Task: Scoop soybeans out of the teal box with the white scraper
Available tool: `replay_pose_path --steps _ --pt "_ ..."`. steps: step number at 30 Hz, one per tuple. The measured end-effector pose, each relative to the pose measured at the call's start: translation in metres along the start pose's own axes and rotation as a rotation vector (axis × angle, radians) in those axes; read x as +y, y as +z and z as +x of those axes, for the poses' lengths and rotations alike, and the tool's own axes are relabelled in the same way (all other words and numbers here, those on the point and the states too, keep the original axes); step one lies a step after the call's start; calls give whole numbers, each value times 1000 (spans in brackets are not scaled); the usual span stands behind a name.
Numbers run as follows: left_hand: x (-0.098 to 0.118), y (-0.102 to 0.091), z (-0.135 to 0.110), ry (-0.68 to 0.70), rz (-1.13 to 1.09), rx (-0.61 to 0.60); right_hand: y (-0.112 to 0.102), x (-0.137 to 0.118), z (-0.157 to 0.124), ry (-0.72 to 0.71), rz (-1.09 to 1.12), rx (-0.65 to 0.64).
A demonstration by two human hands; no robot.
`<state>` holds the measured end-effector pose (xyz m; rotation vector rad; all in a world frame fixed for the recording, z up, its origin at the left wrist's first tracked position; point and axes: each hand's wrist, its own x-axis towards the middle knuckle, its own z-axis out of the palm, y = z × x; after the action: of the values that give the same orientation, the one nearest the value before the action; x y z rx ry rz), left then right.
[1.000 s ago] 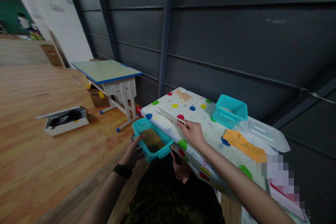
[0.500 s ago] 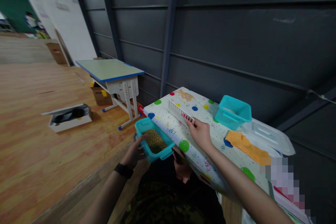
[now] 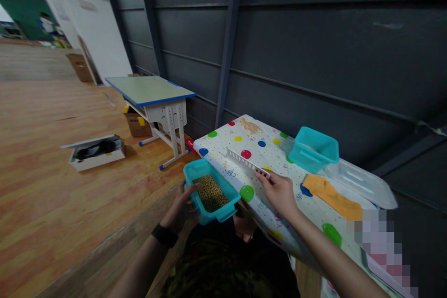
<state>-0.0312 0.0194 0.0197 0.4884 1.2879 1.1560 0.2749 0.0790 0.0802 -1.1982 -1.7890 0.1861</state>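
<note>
My left hand (image 3: 180,207) grips the near side of a teal plastic container (image 3: 228,213), thumb over its rim. Round yellowish beans (image 3: 211,193) lie inside it. The container is held against the front edge of a table with a balloon-print cover (image 3: 223,142). In my right hand (image 3: 282,194) is a white slotted plastic strip (image 3: 245,162), pinched at its near end and set on edge against the cover. A few tan bits lie between the strip and the container. Toward the far corner is a scattered patch of tan bits (image 3: 250,125).
A second teal container (image 3: 313,149) stands at the table's back right, beside a clear lid (image 3: 366,185) and an orange cloth (image 3: 330,193). Dark wall panels rise behind. On the left are a school desk (image 3: 150,91) and an open white box (image 3: 98,160).
My right hand has drawn the strip a little toward me and to the right over the cover. The teal container in my left hand has shifted slightly right and nearer. The view has moved slightly.
</note>
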Motion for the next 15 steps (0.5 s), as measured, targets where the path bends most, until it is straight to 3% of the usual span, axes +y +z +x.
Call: replay_pose_path --steps 11,15 --pt "0 -4 0 3 25 3 -3 -20 -26 18 138 -48" --pt "-1 -6 0 -4 22 -3 4 -21 -13 82 164 -50"
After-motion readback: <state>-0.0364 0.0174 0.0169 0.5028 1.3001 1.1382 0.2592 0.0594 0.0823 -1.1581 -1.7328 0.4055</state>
